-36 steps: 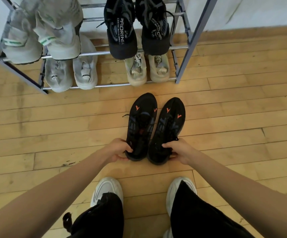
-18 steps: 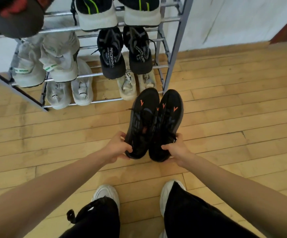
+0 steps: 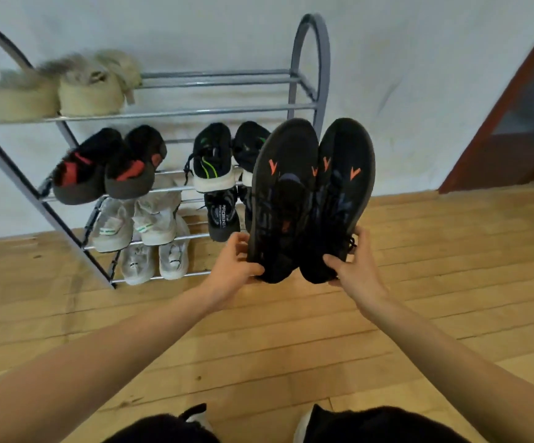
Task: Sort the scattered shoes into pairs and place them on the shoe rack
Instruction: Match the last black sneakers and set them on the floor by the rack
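Observation:
I hold a pair of black sneakers with orange arrow marks side by side in the air, toes pointing up toward the rack. My left hand [image 3: 235,263] grips the heel of the left black sneaker [image 3: 283,193]. My right hand [image 3: 356,266] grips the heel of the right black sneaker [image 3: 344,193]. The grey metal shoe rack [image 3: 310,68] stands against the white wall behind them. The right half of its top shelf [image 3: 220,78] is bare. The held pair hides the right end of the middle shelves.
On the rack sit fluffy beige slippers [image 3: 67,84] on top, black-and-red shoes [image 3: 109,167], black-and-green sneakers [image 3: 214,158], light grey sneakers [image 3: 137,225], black sneakers [image 3: 224,215] and white sneakers [image 3: 155,262] lower down. A dark red door frame [image 3: 495,116] is at right. Wooden floor [image 3: 291,330] lies below.
Both hands have lifted the black pair off the floor and raised it up toward the rack. My view has tilted up, so the top shelf and wall now show.

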The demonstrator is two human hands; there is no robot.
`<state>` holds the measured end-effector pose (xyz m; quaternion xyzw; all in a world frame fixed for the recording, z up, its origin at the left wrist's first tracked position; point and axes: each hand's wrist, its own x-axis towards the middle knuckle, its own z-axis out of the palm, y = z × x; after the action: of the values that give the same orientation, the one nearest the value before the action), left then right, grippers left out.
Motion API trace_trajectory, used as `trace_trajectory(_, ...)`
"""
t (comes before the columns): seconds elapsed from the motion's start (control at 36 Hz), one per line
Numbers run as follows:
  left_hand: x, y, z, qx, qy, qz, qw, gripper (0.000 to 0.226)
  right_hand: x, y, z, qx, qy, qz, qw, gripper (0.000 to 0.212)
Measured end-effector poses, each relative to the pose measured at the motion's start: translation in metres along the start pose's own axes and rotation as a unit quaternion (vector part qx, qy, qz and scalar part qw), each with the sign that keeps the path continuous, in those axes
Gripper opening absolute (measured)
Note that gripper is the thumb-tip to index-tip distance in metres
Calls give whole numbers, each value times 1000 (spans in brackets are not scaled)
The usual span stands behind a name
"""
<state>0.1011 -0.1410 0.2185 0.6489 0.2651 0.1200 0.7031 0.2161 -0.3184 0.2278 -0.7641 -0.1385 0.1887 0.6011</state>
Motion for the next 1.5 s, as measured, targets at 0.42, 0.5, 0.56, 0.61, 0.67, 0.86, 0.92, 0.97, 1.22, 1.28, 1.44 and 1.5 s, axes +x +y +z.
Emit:
trace_trajectory(0.42,-10,137,-36,-101,65,87,989,50,22,-157,33,-44,-29,-166,985,66)
trace_trajectory(0.5,-5,159,-47,-98,82,89,988,48,28,-183,42,-52,-31,-170,984,66)
trace_trajectory(0.56,1,173,-56,-96,89,89,987,49,33,-198,47,-57,-38,-172,983,64)
trace_trajectory(0.61,8,186,-63,-96,84,80,989,50,41,-212,51,-60,-43,-167,983,61)
trace_trajectory(0.67,14,200,-70,-100,78,72,989,49,51,-224,55,-67,-43,-150,986,61)
trace_trajectory(0.86,31,236,-88,-107,59,23,992,29,82,-256,65,-34,-52,-60,996,45)
trace_trajectory(0.92,37,243,-92,-105,69,13,992,24,92,-263,64,-29,-69,-40,996,31)
trace_trajectory(0.97,44,248,-95,-92,71,1,993,23,101,-270,63,-32,-82,-19,996,19)
trace_trajectory(1.22,75,253,-96,-37,88,-48,994,14,137,-278,65,-106,-116,42,987,11)
trace_trajectory(1.28,82,252,-95,-29,89,-54,994,14,142,-277,66,-98,-117,54,987,10)
trace_trajectory(1.44,95,257,-97,-4,95,-68,993,13,156,-275,68,-61,-116,77,988,18)
trace_trajectory(1.5,97,258,-95,0,101,-70,992,12,159,-274,68,-65,-113,79,988,25)
